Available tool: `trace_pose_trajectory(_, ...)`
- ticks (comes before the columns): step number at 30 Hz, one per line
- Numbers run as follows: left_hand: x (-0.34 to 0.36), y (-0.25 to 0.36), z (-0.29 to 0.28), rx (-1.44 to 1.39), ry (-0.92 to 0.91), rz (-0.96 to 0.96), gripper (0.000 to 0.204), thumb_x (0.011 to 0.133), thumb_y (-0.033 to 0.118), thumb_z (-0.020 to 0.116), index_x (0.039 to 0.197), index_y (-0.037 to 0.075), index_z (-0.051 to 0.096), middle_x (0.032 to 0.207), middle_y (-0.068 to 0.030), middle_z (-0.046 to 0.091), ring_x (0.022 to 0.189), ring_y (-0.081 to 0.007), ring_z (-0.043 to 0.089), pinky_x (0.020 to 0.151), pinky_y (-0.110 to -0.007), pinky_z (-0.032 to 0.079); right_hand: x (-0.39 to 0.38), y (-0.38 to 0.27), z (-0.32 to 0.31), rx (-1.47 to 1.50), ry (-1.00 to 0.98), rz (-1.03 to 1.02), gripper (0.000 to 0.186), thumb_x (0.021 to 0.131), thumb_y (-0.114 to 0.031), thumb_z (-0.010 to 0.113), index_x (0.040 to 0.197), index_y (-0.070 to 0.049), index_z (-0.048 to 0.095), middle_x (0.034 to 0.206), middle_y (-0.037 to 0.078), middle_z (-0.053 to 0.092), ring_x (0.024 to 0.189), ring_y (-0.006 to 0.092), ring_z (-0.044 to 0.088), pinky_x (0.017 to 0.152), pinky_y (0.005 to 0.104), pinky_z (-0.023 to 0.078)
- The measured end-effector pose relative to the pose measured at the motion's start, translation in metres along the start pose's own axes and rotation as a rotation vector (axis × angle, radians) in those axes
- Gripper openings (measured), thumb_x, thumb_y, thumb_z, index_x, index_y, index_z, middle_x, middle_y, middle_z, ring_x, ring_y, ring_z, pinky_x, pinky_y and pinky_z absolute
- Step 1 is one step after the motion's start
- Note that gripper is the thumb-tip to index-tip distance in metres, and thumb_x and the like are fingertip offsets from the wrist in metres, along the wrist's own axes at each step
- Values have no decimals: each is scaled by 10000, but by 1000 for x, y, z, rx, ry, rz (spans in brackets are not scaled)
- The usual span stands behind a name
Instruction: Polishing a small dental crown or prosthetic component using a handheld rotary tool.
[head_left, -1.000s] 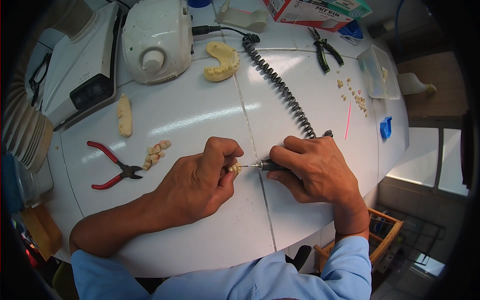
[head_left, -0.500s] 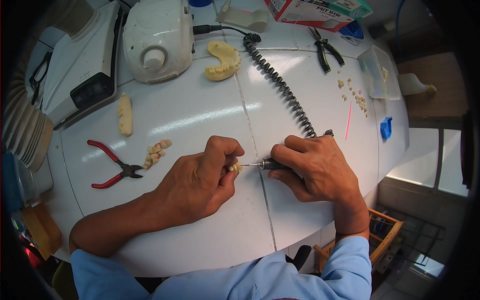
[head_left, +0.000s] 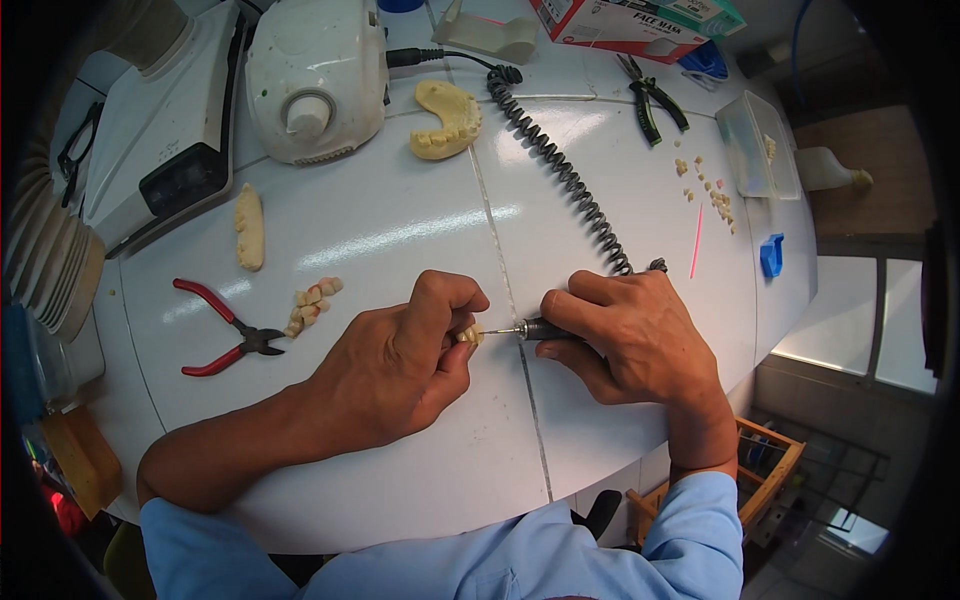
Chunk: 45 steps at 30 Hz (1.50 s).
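Observation:
My left hand (head_left: 400, 365) pinches a small cream tooth piece (head_left: 468, 335) between thumb and fingers, low over the white table (head_left: 400, 235). My right hand (head_left: 635, 335) grips a dark rotary handpiece (head_left: 545, 328) like a pen; its thin bur tip touches the tooth piece. A black coiled cord (head_left: 560, 165) runs from the handpiece up to the white motor unit (head_left: 315, 75) at the back.
Red-handled pliers (head_left: 225, 340) and a row of loose cream teeth (head_left: 310, 303) lie left of my hands. A plaster jaw cast (head_left: 450, 120), a cast strip (head_left: 248, 225), black pliers (head_left: 650, 100), scattered teeth (head_left: 710, 190), a clear tray (head_left: 755, 145), a blue clip (head_left: 771, 255).

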<state>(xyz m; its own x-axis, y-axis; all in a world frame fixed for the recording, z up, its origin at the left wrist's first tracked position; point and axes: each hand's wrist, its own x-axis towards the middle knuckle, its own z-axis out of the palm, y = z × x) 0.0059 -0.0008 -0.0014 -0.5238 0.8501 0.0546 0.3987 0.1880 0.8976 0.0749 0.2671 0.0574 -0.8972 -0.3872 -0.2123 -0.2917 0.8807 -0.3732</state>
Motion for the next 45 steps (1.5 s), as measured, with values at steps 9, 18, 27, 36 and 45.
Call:
trace_pose_trajectory(9,-1,-2,1,-3,-15,-12,448,988,-38,659,1320,-6,360,1082,-226,690,887,-265,784,792,-354,658,0,0,1,-2,-15,7,259,993,-357,763,1068,-121,686,768,73,622,605,304,662,546,447,478)
trace_pose_trajectory(18,0,0,1,-23,-9,-27,450,971,-57,662,1315,-16,374,1053,-234,694,873,-327,790,784,-392,654,0,-1,0,-6,-26,10,261,989,-354,768,1079,-123,688,765,68,619,606,299,664,546,442,481)
trace_pose_trajectory(27,1,-1,0,13,-10,11,444,982,-61,654,1308,-16,357,1062,-218,694,875,-257,789,778,-341,664,0,1,0,2,-19,8,258,997,-348,764,1075,-120,670,757,65,613,604,301,659,544,447,473)
trace_pose_trajectory(36,-1,-3,5,38,37,61,465,968,-77,669,1299,-25,347,1061,-203,688,871,-250,793,745,-314,661,-1,3,-1,37,-35,5,274,1015,-365,742,1049,-113,641,745,64,609,593,307,638,542,450,452)
trace_pose_trajectory(45,-1,-4,7,26,76,55,463,979,-65,677,1297,-14,344,1064,-187,690,859,-221,783,705,-295,632,-2,2,2,-11,-15,15,339,1070,-446,661,1005,-115,628,725,65,603,582,313,623,544,452,439)
